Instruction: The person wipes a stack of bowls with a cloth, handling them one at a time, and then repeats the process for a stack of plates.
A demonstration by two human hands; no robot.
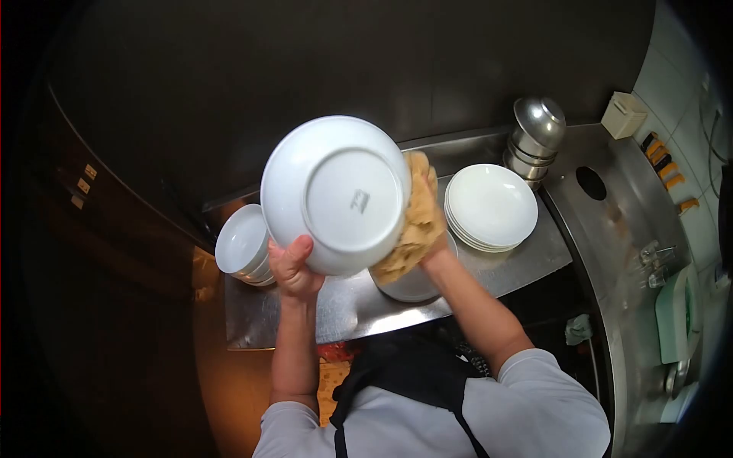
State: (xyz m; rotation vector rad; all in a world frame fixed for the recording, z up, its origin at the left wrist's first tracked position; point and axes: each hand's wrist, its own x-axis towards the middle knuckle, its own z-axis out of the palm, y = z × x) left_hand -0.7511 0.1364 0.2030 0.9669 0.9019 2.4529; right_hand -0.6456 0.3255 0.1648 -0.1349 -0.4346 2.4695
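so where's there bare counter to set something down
Bare steel counter shows along the front edge, between the bowl stack and the round plate below the cloth. Another strip lies in front of the plate stack. It's crowded at the back right, where metal bowls stand close to that stack; mid-counter is partly hidden by the held dish.

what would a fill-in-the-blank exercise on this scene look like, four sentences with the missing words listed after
1. The left hand grips a white dish, its inside turned ____ the camera.
2. The tan cloth at the dish's edge is held by the ____.
3. In the picture, the stacked white bowls stand to the ____ of the dish.
4. The apron over the light shirt is ____.

Missing words: away from; right hand; left; black.
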